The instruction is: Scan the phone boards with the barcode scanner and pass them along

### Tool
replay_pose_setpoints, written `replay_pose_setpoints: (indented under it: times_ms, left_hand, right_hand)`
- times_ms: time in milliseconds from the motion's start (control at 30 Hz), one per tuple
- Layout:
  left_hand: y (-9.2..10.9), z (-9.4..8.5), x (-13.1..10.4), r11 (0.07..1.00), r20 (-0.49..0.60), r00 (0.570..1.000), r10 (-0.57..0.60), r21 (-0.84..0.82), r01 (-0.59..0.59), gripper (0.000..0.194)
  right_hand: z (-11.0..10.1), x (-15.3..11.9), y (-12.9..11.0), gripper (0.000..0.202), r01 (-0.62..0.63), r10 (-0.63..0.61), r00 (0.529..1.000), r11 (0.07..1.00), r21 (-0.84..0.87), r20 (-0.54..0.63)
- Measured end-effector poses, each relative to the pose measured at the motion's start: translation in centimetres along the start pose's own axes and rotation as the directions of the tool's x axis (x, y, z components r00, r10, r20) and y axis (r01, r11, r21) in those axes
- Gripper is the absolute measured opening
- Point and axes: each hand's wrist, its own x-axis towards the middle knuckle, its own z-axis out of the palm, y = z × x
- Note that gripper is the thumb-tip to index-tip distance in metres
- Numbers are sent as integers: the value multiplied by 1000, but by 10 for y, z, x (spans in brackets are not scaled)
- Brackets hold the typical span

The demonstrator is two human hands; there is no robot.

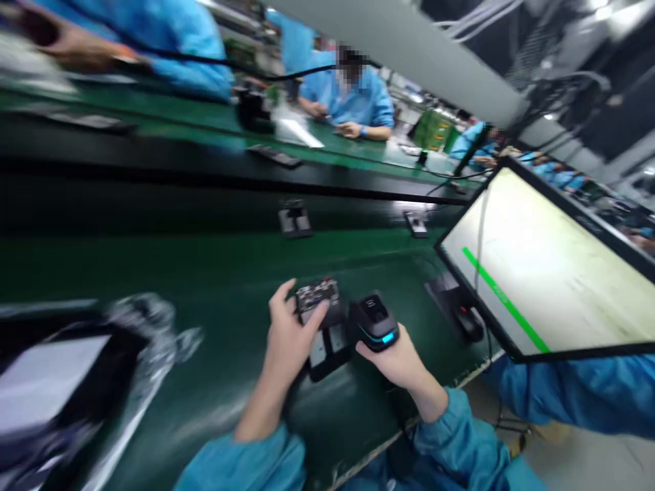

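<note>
My left hand (290,331) is closed on a small dark circuit board assembly (320,298), thumb over its front edge and fingers along its left side. Just below the board, a black and grey device (327,351) lies on the green bench. My right hand (396,358) grips a black handheld barcode scanner (376,319) with a lit blue strip. The scanner's head is close to the right side of the board. Its handle is mostly hidden under my palm.
A monitor (552,266) with a green bar stands tilted at right, a computer mouse (468,320) beside it. Clear plastic wrap (148,341) surrounds a dark tray at left. Two small devices (295,219) (415,224) lie beyond my hands. Co-workers in blue (353,95) sit across the bench.
</note>
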Motion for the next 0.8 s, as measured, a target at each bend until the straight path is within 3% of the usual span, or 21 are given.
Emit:
replay_pose_setpoints:
  times_ms: [67,133,200,300,400,467,533,633,733,800]
  left_hand:
    - [-19,0,5,998,213,977,19,47,-30,102]
    - [-31,4,6,980,282,959,24,183,-78,106]
    - [-30,10,2,933,262,965,-10,351,-85,98]
    - [-17,26,-4,825,218,973,-70,561,-67,74]
    - [-5,39,-5,743,162,985,61,652,-153,54]
    - [-3,30,-3,751,92,976,197,625,-211,45]
    - [-6,-2,2,788,11,962,273,571,-231,37]
    - [-17,-96,9,779,-119,954,274,609,-148,26]
    - [-27,-199,8,636,-300,944,136,757,149,27]
    - [-33,-239,10,529,-387,921,42,791,308,32]
  right_hand:
    - [-10,15,20,36,-109,101,994,976,190,48]
    - [-17,21,37,51,-180,127,979,908,379,161]
    - [-24,17,47,58,-193,99,970,871,452,223]
    - [-35,11,49,46,-148,44,966,903,405,254]
    - [-41,27,40,37,-150,13,943,909,388,333]
    - [-36,47,31,37,-167,-8,912,907,388,410]
    - [-23,63,26,36,-197,-20,877,897,397,481]
    - [-4,81,33,32,-276,-40,815,851,448,578]
    - [6,101,51,28,-321,-28,818,807,496,575]
    - [6,107,59,26,-345,-17,796,809,477,605]
